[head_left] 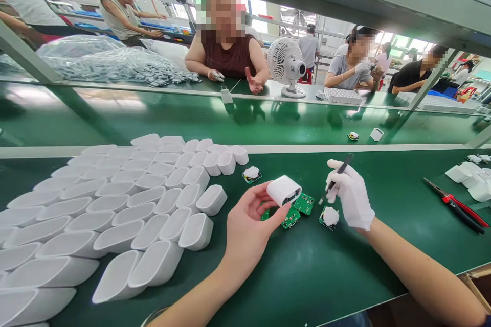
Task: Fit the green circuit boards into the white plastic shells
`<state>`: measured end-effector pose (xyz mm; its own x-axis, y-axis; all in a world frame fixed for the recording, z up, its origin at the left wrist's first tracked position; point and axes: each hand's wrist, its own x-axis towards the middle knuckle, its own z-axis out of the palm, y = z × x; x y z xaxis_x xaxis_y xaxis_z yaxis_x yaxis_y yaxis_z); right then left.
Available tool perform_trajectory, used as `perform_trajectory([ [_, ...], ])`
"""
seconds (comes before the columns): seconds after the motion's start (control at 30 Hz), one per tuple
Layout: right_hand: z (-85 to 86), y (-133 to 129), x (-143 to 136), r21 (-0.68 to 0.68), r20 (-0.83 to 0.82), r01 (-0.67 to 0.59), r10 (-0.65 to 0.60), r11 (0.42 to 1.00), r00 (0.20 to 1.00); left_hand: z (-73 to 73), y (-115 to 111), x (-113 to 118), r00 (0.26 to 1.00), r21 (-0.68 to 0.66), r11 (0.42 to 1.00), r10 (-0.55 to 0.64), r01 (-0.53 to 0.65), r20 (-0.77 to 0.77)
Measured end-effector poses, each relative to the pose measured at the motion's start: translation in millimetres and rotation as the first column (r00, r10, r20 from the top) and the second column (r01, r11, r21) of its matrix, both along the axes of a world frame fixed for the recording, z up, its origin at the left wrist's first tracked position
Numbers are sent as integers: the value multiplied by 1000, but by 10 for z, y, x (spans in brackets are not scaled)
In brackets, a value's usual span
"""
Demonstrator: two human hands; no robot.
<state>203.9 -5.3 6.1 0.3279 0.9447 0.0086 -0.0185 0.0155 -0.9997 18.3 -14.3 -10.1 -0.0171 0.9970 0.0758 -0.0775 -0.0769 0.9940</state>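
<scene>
White case [282, 189] is held up btwn the fingers of the L hand [249, 225], clamped on it. Green boards [305, 204] lie on the table [307, 271] just by those fingers. More white cases [155, 265] sit left of them. R gloved hand's [353, 202] fingers pinch black tweezers [346, 162], tip near a board w/ white top [330, 216].
</scene>
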Motion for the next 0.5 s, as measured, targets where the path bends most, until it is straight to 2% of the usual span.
perform_trajectory([
  [0.03,-8,40,59,-77,196,-40,54,996,979,-16,-7,-14,998,133,990,52,-46,-44],
  [0.07,-21,78,111,-166,405,-56,120,985,906,-31,-17,-30,989,282,956,117,-87,-91],
  [0.13,-61,137,183,-305,701,-6,229,952,675,-53,-39,-70,948,567,813,271,-132,-167],
  [0.17,-84,153,202,-337,771,32,256,941,583,-59,-50,-91,922,669,735,329,-114,-205],
  [0.2,-105,159,210,-351,804,61,267,934,531,-61,-62,-110,897,733,676,366,-72,-249],
  [0.23,-122,157,208,-354,817,77,268,932,510,-62,-73,-127,874,765,643,381,-17,-300],
  [0.3,-142,135,183,-320,844,90,241,943,479,-62,-92,-151,831,778,623,389,81,-399],
  [0.37,-137,98,139,-214,865,47,167,976,474,-72,-101,-167,801,807,574,415,138,-433],
  [0.43,-108,52,87,-37,828,-98,85,995,554,-95,-96,-185,805,873,460,449,162,-386],
  [0.5,-58,-8,36,152,743,-293,86,944,664,-122,-82,-211,823,920,350,461,176,-332],
])
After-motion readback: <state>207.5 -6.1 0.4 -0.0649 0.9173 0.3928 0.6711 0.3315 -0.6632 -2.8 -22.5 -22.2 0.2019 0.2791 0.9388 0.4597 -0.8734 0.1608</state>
